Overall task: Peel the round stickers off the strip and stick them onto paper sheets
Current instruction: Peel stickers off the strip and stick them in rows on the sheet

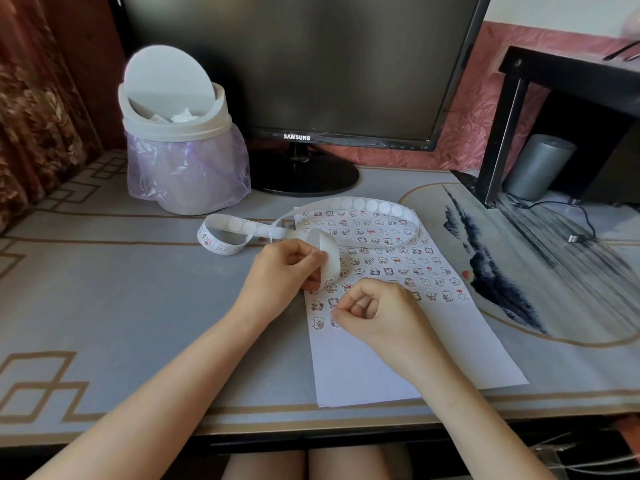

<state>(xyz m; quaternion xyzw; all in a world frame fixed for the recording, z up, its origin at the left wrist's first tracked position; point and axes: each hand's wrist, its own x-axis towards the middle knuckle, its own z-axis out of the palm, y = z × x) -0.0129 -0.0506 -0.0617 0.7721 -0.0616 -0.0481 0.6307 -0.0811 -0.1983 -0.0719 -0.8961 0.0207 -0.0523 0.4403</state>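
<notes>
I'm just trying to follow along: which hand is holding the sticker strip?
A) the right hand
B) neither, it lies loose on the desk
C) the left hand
C: the left hand grips a loop of the sticker strip above the paper sheet, while the right hand is curled lower down over the sheet, off the strip.

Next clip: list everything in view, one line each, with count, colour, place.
sticker strip: one, white, looped over desk and sheet
paper sheet: one, white, desk centre, cartoon stickers covering upper half
bin: one, white with purple liner, back left
monitor: one, black, back centre
cylinder: one, grey, under black shelf, right
desk: one, grey, patterned
left hand: one, holds strip loop
right hand: one, fingers curled, over sheet
</notes>
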